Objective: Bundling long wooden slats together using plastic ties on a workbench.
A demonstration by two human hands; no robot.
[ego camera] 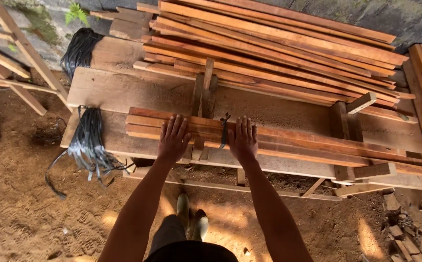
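1. While both forearms reach forward from the bottom of the frame, the left hand lies flat, palm down, fingers spread and straight, on a bundle of reddish wood slats. It grips nothing.
2. Right hand same posture: flat and open on the same bundle, just right of a dark strap that wraps the slats between the two hands.
3. Bundle lies lengthwise on the near edge of a rough plank counter, running from about the left hand off toward the right edge. Several slats stacked; exact count cannot be told.
4. No true containers. Two upright wooden posts stand close together behind the bundle, between the hands; another upright stands further right with short cross pieces.
5. Far side of counter: a large loose pile of long slats, well over a dozen, angled toward the upper right.
6. Two bunches of black strapping: one hanging off the counter's left end onto the ground, one further back at the left.
7. Ground is sandy brown dirt. Two feet in light shoes are visible below the counter edge.
8. Left margin: leaning wooden frame pieces. Lower right: small wood offcuts scattered on the dirt.
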